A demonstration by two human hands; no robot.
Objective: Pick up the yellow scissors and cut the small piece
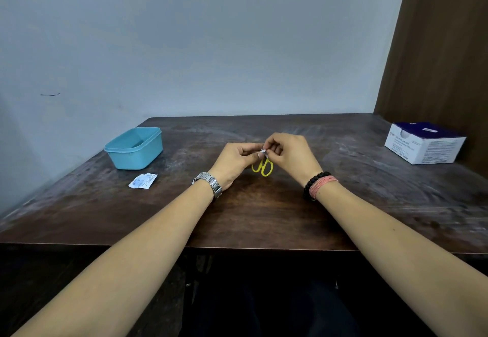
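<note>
Both my hands, left point(235, 159) and right point(287, 151), pinch a small packet point(264, 152) above the scissors point(262, 167), one torn wrapper point(142, 181) already left of them.

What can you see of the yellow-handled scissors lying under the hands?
The small scissors with yellow plastic loop handles lie flat on the dark wooden table, handles toward the person. Only the two oval loops show; the blades are hidden behind the hands. The left hand and right hand are above them, pinching a small white packet. Whether either hand touches the scissors cannot be told.
</note>
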